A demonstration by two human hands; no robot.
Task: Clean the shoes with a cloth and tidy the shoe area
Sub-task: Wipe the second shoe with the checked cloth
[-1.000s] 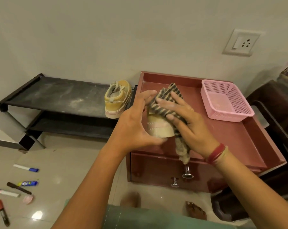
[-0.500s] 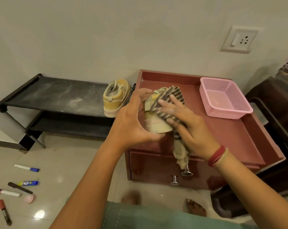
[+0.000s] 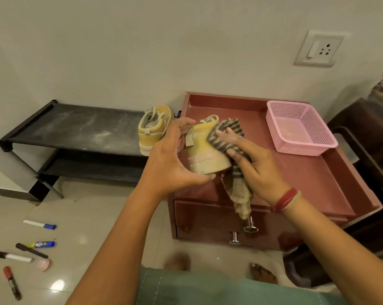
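Left hand (image 3: 170, 164) grips the shoe (image 3: 202, 150), heel nearest, above the cabinet (image 3: 296, 172)'s left edge, while right hand (image 3: 258, 170), flat, presses cloth (image 3: 225, 133) to its right side.

Warm dim indoor light; glare on floor tiles (image 3: 58, 285); wide-angle edge bending.
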